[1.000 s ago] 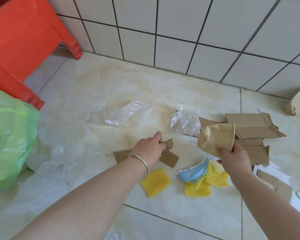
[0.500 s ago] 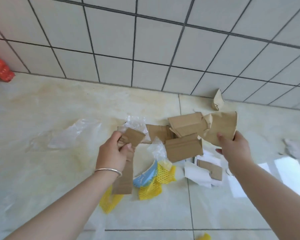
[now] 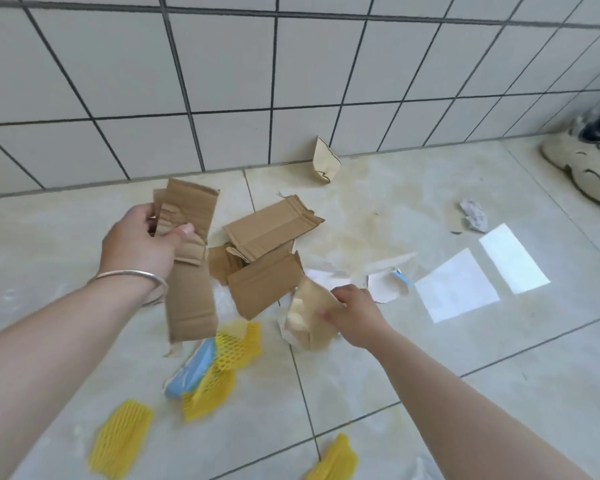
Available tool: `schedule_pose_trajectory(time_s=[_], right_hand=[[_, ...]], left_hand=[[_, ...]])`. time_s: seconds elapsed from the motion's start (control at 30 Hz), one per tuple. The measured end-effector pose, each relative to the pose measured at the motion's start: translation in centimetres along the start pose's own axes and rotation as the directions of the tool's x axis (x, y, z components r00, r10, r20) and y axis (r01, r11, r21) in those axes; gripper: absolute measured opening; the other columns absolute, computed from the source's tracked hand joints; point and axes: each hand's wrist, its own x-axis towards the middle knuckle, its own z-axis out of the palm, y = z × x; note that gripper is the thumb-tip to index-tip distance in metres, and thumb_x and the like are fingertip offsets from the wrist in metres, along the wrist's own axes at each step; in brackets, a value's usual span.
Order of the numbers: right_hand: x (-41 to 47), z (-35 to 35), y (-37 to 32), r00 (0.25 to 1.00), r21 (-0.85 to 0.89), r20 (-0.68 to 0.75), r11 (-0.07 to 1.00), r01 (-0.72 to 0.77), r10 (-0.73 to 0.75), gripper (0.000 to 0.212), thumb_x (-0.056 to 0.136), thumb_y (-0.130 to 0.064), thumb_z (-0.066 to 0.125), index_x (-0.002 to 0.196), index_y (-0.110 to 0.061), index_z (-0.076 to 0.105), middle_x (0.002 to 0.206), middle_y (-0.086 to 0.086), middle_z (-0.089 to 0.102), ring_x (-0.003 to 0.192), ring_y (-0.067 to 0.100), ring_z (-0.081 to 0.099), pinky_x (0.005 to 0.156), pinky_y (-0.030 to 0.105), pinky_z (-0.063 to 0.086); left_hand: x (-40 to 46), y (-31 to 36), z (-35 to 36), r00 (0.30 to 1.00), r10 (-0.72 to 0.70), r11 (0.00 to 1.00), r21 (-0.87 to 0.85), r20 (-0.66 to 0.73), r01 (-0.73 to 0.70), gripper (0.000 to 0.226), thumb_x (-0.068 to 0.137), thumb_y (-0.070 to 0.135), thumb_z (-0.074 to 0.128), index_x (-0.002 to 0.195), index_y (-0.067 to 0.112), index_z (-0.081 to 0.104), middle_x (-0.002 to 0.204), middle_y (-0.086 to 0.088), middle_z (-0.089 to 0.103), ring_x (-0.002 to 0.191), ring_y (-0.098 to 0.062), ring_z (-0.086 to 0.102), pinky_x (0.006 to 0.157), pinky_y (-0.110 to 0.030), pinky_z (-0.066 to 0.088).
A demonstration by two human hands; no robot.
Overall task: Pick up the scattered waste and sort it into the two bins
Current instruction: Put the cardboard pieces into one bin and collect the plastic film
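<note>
The left hand (image 3: 137, 242) now holds its cardboard strips (image 3: 187, 261) higher, fingers pinching them above the floor (image 3: 430, 358). The right hand (image 3: 352, 315) has dropped from the wall side to low over the cardboard pile (image 3: 267, 244), fingers clamped on the crumpled paper cup (image 3: 309, 315).

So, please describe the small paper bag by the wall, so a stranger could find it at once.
Look along the tiled wall to where it meets the floor. The paper bag stands there alone, leaning on the wall. Unlike the flat cardboard pieces nearer, it is upright and paler.
</note>
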Motion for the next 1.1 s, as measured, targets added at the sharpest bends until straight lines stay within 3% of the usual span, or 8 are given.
schedule_pose_trajectory(time_s=[0.1,0.17,0.43,0.6,0.7,0.87,0.97,1.1], right_hand=[[1.4,1.7,0.7,0.993,-0.21,0.097,0.974,0.08,-0.061,0.042,0.083,-0.034,0.059,0.125,-0.037,0.057,0.134,-0.005,0.045,0.133,0.02,0.026,0.106,0.032,0.03],[2.1,1.9,0.5,0.992,-0.234,0.103,0.968,0.095,-0.072,0.047,0.08,-0.04,0.063,0.127,-0.041,0.053,0.144,-0.007,0.034,0.14,0.017,0.015,0.111,0.034,0.024],[2.3,3.2,-0.6,0.973,-0.547,0.129,0.805,0.23,-0.191,0.044,0.084,-0.04,0.059,0.123,-0.019,0.053,0.118,0.005,0.051,0.111,0.027,0.044,0.09,0.033,0.033],[1.1,3.1,-1.0,0.983,-0.296,0.171,0.949,0.109,-0.06,0.044,0.083,-0.019,0.06,0.123,-0.021,0.041,0.09,0.005,0.053,0.081,0.025,0.051,0.058,0.032,0.04],[-0.1,1.6,-1.5,0.977,-0.182,0.213,0.983,0.026,0.014,0.029,0.081,-0.019,0.061,0.11,-0.022,0.057,0.093,0.003,0.061,0.086,0.025,0.06,0.064,0.036,0.054],[-2.3,-2.5,-5.8,0.987,-0.087,0.162,0.996,0.017,-0.002,0.015,0.082,-0.015,0.06,0.097,-0.016,0.061,0.084,-0.002,0.059,0.082,0.019,0.054,0.063,0.027,0.043],[-3.9,-3.7,-10.9,0.993,0.022,0.107,0.998,0.054,-0.056,0.011,0.083,-0.013,0.06,0.092,-0.019,0.056,0.09,0.003,0.062,0.086,0.023,0.057,0.059,0.026,0.04],[-7.8,-1.6,-19.0,0.985,0.118,0.057,0.981,0.154,-0.161,0.007,0.086,-0.015,0.062,0.084,-0.019,0.056,0.072,-0.005,0.056,0.074,0.019,0.054,0.06,0.028,0.038]], left_hand=[[-0.2,0.1,1.9,0.996,-0.04,0.999,-0.003,0.08,0.041,0.012,0.08,0.025,0.069,0.089,0.018,0.068,0.088,-0.005,0.069,0.083,-0.023,0.062,0.07,-0.025,0.042],[-0.2,0.2,2.9,0.991,-0.064,0.997,-0.022,0.118,0.067,0.011,0.079,0.027,0.069,0.086,0.017,0.07,0.086,-0.006,0.07,0.083,-0.024,0.064,0.072,-0.026,0.043],[-0.9,-0.8,6.1,0.972,-0.124,0.992,0.004,0.197,0.125,0.009,0.08,0.027,0.069,0.074,0.022,0.065,0.081,-0.005,0.068,0.082,-0.026,0.063,0.074,-0.03,0.045],[-2.0,-1.7,6.4,0.958,-0.168,0.983,-0.03,0.231,0.18,0.008,0.084,0.026,0.065,0.088,0.019,0.064,0.089,-0.004,0.067,0.088,-0.025,0.063,0.078,-0.029,0.043],[-2.6,-2.4,5.5,0.94,-0.187,0.978,-0.037,0.287,0.206,0.006,0.085,0.026,0.063,0.081,0.025,0.06,0.093,-0.003,0.068,0.09,-0.024,0.063,0.084,-0.032,0.047],[-4.0,-2.8,0.5,0.928,-0.236,0.945,-0.153,0.288,0.288,0.003,0.085,0.025,0.063,0.082,0.025,0.063,0.095,-0.004,0.072,0.093,-0.027,0.067,0.093,-0.047,0.051],[-5.2,-2.4,-4.5,0.945,-0.249,0.928,-0.226,0.211,0.295,0.009,0.086,0.02,0.062,0.079,0.025,0.061,0.093,-0.007,0.071,0.089,-0.027,0.067,0.088,-0.042,0.054],[-7.3,-3.1,-12.9,0.96,-0.276,0.924,-0.26,0.057,0.281,0.01,0.085,0.023,0.062,0.076,0.025,0.058,0.097,-0.009,0.071,0.088,-0.027,0.066,0.081,-0.036,0.052]])
